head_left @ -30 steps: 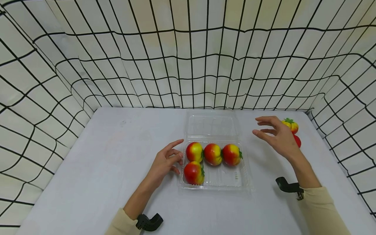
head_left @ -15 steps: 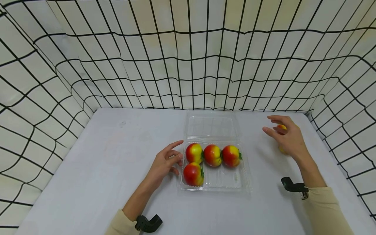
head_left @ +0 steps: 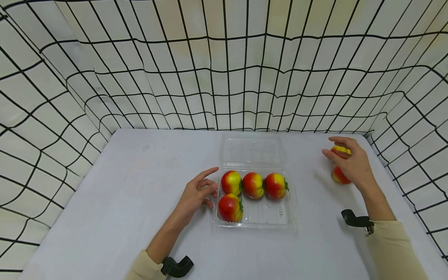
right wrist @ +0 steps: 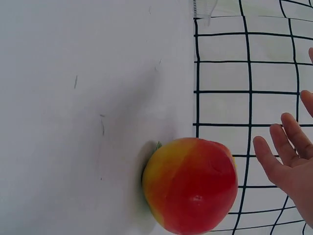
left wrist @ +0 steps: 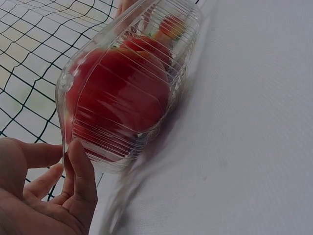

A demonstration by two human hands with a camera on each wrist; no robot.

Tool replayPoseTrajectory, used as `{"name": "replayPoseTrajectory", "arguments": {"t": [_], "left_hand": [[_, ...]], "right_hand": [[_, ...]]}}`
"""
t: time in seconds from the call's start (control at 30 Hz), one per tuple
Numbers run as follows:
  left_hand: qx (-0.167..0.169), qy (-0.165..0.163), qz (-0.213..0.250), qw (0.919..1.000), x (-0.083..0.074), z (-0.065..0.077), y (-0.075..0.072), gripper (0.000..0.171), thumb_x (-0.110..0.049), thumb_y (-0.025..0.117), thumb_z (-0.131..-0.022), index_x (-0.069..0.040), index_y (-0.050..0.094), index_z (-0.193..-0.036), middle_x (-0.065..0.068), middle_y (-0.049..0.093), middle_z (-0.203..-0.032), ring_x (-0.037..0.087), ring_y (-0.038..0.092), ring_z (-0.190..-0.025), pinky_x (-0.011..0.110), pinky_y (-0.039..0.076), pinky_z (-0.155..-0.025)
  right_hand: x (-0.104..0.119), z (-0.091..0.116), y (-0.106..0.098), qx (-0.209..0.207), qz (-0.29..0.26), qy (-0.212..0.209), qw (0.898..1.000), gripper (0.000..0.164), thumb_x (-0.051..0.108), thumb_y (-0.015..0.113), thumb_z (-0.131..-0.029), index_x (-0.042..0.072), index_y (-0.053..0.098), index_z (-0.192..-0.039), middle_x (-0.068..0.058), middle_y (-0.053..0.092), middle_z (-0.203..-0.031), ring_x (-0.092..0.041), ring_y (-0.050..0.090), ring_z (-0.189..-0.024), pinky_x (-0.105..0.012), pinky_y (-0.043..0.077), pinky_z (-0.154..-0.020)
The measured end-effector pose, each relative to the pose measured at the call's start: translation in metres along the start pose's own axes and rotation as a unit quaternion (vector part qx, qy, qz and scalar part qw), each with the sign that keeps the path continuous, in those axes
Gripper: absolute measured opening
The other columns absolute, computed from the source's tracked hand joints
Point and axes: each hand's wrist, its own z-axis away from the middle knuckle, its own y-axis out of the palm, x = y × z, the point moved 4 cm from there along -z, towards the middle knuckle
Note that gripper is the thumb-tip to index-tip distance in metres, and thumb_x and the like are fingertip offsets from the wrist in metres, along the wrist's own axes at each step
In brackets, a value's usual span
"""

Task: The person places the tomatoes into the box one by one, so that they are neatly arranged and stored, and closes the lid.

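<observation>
A clear plastic clamshell container (head_left: 267, 214) lies with its lid (head_left: 252, 149) folded back. Several red-and-yellow round fruits with green leafy tops sit in it, three across the back and one fruit (head_left: 230, 207) at front left. My left hand (head_left: 196, 194) pinches the container's left rim between thumb and finger, as the left wrist view (left wrist: 63, 191) shows. At the right, my right hand (head_left: 353, 161) is spread above two more such fruits, holding nothing. The far fruit (head_left: 341, 150) shows between its fingers; the nearer fruit (head_left: 340, 175) is partly behind the hand.
A white table (head_left: 157, 175) carries everything. Black wire mesh (head_left: 245, 93) over pale panels rises along the back and both sides. In the right wrist view one fruit (right wrist: 190, 186) rests on the table near the mesh.
My right hand has moved to the right, over the two loose fruits, and the nearer fruit now shows on the hand's left side. The left hand and the container stay put.
</observation>
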Motion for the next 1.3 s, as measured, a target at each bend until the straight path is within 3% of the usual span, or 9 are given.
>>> {"name": "replayPoseTrajectory", "arguments": {"t": [0.07, 0.13, 0.27, 0.37, 0.57, 0.73, 0.97, 1.3], "left_hand": [[0.001, 0.001, 0.001, 1.0000, 0.000, 0.000, 0.000, 0.055, -0.019, 0.067, -0.102, -0.024, 0.050, -0.153, 0.015, 0.067, -0.106, 0.020, 0.064, -0.082, 0.025, 0.062, -0.065], [0.003, 0.003, 0.002, 1.0000, 0.000, 0.000, 0.000, 0.055, -0.020, 0.067, -0.101, -0.024, 0.050, -0.154, 0.015, 0.067, -0.105, 0.020, 0.064, -0.082, 0.025, 0.062, -0.065], [0.002, 0.006, 0.002, 1.0000, 0.000, 0.001, 0.000, 0.055, -0.020, 0.067, -0.101, -0.024, 0.051, -0.153, 0.015, 0.068, -0.106, 0.019, 0.064, -0.083, 0.025, 0.062, -0.065], [0.001, 0.004, 0.000, 1.0000, 0.000, 0.001, 0.000, 0.055, -0.020, 0.067, -0.101, -0.024, 0.050, -0.153, 0.016, 0.068, -0.106, 0.019, 0.064, -0.083, 0.025, 0.062, -0.065], [0.002, 0.004, 0.000, 1.0000, 0.000, 0.001, 0.001, 0.055, -0.019, 0.066, -0.102, -0.023, 0.049, -0.154, 0.016, 0.068, -0.106, 0.019, 0.063, -0.083, 0.025, 0.062, -0.065], [0.002, 0.006, 0.001, 1.0000, -0.001, 0.002, 0.001, 0.055, -0.019, 0.066, -0.102, -0.023, 0.049, -0.154, 0.014, 0.067, -0.104, 0.019, 0.063, -0.082, 0.025, 0.061, -0.065], [0.001, 0.005, 0.003, 1.0000, -0.002, 0.002, 0.001, 0.055, -0.019, 0.066, -0.102, -0.024, 0.050, -0.154, 0.012, 0.067, -0.102, 0.018, 0.063, -0.082, 0.025, 0.061, -0.065], [0.002, 0.004, 0.001, 1.0000, 0.000, 0.001, 0.000, 0.055, -0.021, 0.067, -0.102, -0.025, 0.050, -0.154, 0.012, 0.068, -0.105, 0.019, 0.063, -0.083, 0.024, 0.061, -0.065]], "right_hand": [[-0.003, -0.001, -0.001, 0.001, -0.004, 0.003, 1.000, 0.063, 0.044, 0.068, -0.099, 0.011, 0.051, -0.150, -0.017, 0.044, -0.155, -0.043, 0.051, -0.138, -0.002, 0.047, -0.091], [-0.006, -0.002, -0.002, 0.002, -0.004, 0.009, 1.000, 0.063, 0.044, 0.067, -0.100, 0.011, 0.050, -0.151, -0.017, 0.044, -0.154, -0.044, 0.052, -0.137, -0.006, 0.051, -0.094], [-0.012, -0.006, -0.003, 0.004, 0.001, 0.032, 0.999, 0.066, 0.048, 0.065, -0.100, 0.013, 0.048, -0.153, -0.017, 0.041, -0.157, -0.043, 0.047, -0.141, -0.043, 0.051, -0.115], [-0.017, -0.009, -0.002, 0.001, -0.007, 0.055, 0.998, 0.067, 0.049, 0.062, -0.101, 0.013, 0.046, -0.155, -0.019, 0.037, -0.161, -0.044, 0.037, -0.147, -0.065, 0.041, -0.117], [-0.026, -0.011, -0.005, -0.014, -0.022, 0.081, 0.996, 0.067, 0.046, 0.061, -0.103, 0.011, 0.043, -0.157, -0.020, 0.027, -0.169, -0.046, 0.026, -0.154, -0.071, 0.032, -0.121], [-0.030, -0.012, -0.010, -0.023, -0.018, 0.086, 0.996, 0.067, 0.045, 0.060, -0.103, 0.012, 0.042, -0.158, -0.021, 0.025, -0.170, -0.049, 0.024, -0.155, -0.073, 0.034, -0.118], [-0.035, -0.015, -0.015, -0.034, -0.011, 0.079, 0.996, 0.068, 0.046, 0.061, -0.102, 0.010, 0.042, -0.157, -0.020, 0.025, -0.170, -0.047, 0.022, -0.156, -0.069, 0.028, -0.123], [-0.049, -0.019, -0.017, 0.014, 0.022, 0.090, 0.996, 0.076, 0.046, 0.058, -0.103, 0.011, 0.027, -0.164, -0.024, 0.004, -0.174, -0.056, 0.006, -0.158, -0.084, 0.027, -0.111]]}}
